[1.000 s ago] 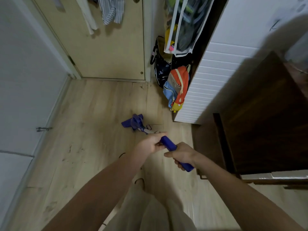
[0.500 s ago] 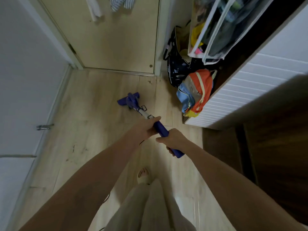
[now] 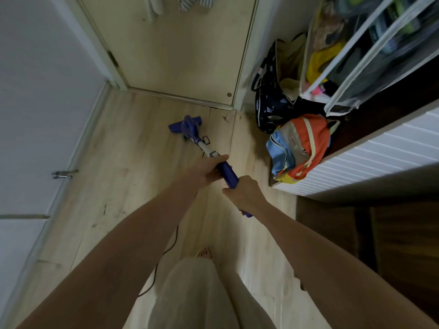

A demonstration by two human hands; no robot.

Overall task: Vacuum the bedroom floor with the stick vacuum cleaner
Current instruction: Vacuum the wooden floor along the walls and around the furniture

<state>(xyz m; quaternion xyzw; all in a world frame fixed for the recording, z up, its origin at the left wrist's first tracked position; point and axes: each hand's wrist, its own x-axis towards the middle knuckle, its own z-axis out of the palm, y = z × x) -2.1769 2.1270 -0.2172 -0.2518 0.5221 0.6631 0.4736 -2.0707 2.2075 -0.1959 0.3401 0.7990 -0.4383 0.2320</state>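
Gripping vacuum handle (image 3: 228, 176): left hand (image 3: 207, 170), right hand (image 3: 244, 194).

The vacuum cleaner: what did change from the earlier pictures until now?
The vacuum's floor head has moved forward across the wooden floor, closer to the door. The left hand and right hand grip the blue handle as before. The orange backpack has stayed put.
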